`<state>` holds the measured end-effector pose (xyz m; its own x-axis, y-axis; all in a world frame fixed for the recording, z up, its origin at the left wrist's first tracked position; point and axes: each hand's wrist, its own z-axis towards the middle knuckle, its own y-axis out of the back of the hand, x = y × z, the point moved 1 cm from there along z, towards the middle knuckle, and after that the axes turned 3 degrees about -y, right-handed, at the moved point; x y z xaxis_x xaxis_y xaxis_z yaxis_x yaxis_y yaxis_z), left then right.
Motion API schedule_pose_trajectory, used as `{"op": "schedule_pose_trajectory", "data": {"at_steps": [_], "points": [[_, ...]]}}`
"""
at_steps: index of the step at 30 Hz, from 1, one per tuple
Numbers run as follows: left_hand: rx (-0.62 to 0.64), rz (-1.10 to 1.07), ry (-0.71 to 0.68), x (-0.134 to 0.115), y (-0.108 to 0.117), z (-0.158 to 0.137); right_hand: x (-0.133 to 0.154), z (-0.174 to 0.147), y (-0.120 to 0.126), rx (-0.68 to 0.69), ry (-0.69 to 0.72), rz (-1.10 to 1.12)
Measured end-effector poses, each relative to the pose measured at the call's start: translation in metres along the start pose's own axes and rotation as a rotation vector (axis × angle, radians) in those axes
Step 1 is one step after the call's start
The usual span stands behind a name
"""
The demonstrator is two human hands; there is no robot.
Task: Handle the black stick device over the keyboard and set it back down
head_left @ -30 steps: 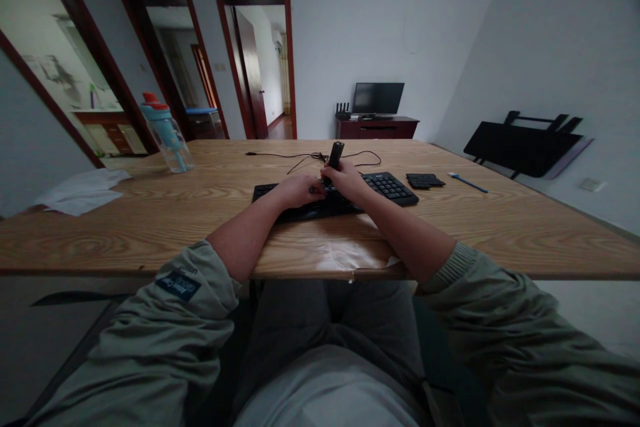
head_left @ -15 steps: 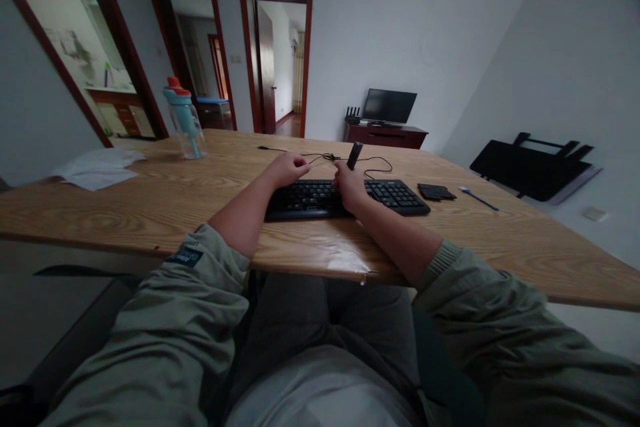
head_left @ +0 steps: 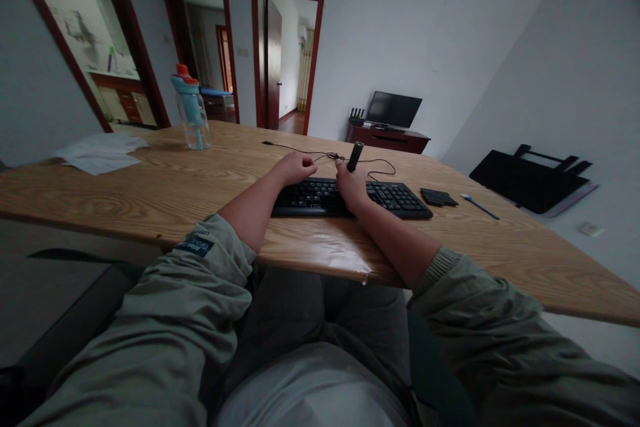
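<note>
A black keyboard (head_left: 410,202) lies on the wooden table in front of me, with some of its keys hidden behind my hands. My right hand (head_left: 351,185) is wrapped round a black, stick-shaped handle (head_left: 355,156) that points upward over the keyboard; its lower end is hidden. Over the keyboard's left back part, my left hand (head_left: 296,168) has its fingers pinched together. A thin black cable (head_left: 383,161) runs behind the keyboard, bundled in the middle, and one strand passes close to the left fingertips. Whether they hold it is too small to make out.
Right of the keyboard lie a small black piece (head_left: 439,197) and a blue brush (head_left: 480,206). A water bottle (head_left: 194,120) and white paper (head_left: 103,152) are at the table's left. The near table edge (head_left: 320,268) runs above my lap.
The whole view has shifted slightly as my head moved. Both hands stay over the keyboard in nearly the same pose, and the right still grips the black handle.
</note>
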<state>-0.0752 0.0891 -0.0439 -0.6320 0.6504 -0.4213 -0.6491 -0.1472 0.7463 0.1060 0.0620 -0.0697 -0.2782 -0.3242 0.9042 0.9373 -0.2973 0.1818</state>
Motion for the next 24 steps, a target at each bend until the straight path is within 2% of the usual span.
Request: {"op": "schedule_pose_trajectory", "data": {"at_steps": [7,9,15,19,24], "points": [[0.029,0.12,0.024,0.004,-0.006,0.002,0.013,-0.003,-0.006,-0.106,0.077,-0.155],[0.022,0.124,0.022,0.005,-0.006,0.001,0.017,-0.004,-0.01,-0.099,0.087,-0.181],[0.001,0.108,0.043,0.002,-0.004,0.0,0.018,-0.004,-0.018,-0.009,0.247,-0.271],[-0.019,0.087,0.055,0.0,-0.002,-0.001,0.01,0.002,-0.011,-0.058,0.132,-0.185],[-0.023,0.074,0.059,0.0,0.0,-0.002,-0.001,0.01,-0.003,-0.1,-0.099,0.145]]}}
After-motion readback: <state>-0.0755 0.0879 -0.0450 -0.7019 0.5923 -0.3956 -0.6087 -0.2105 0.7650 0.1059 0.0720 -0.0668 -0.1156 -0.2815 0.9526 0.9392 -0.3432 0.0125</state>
